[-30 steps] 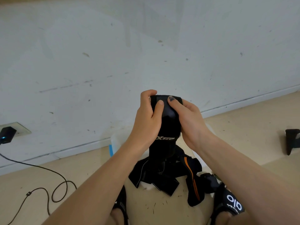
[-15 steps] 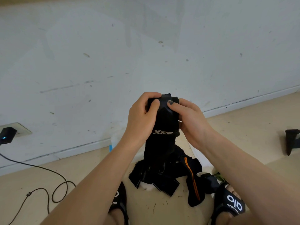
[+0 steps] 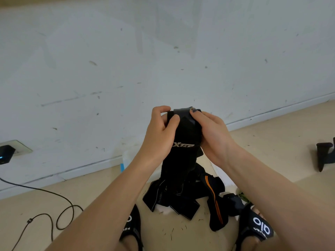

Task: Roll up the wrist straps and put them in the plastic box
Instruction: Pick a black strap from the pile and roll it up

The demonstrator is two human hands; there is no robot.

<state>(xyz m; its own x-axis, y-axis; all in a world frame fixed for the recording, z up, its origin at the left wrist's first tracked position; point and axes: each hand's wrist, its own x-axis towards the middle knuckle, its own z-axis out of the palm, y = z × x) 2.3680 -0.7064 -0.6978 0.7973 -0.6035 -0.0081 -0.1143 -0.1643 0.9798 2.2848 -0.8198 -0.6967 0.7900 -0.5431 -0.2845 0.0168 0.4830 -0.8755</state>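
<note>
I hold a black wrist strap (image 3: pixel 183 147) with white lettering upright in front of me. My left hand (image 3: pixel 159 136) grips its left side near the top, thumb across the front. My right hand (image 3: pixel 211 134) grips the right side, thumb on the rolled top end. The strap's loose tail hangs down to a pile of black straps (image 3: pixel 183 194) on the floor, one with an orange stripe. Behind my arms shows part of the translucent plastic box (image 3: pixel 126 158), mostly hidden.
A black cable (image 3: pixel 52 194) loops over the floor at left, running to a plug (image 3: pixel 6 153) in the wall socket. A dark object (image 3: pixel 324 154) lies on the floor at far right. My sandalled feet (image 3: pixel 259 227) flank the pile. The white wall is close ahead.
Both hands have kept turning the strap's top end; my left fingers shifted round it and the lettering sits slightly lower under my hands. The pile has not moved.
</note>
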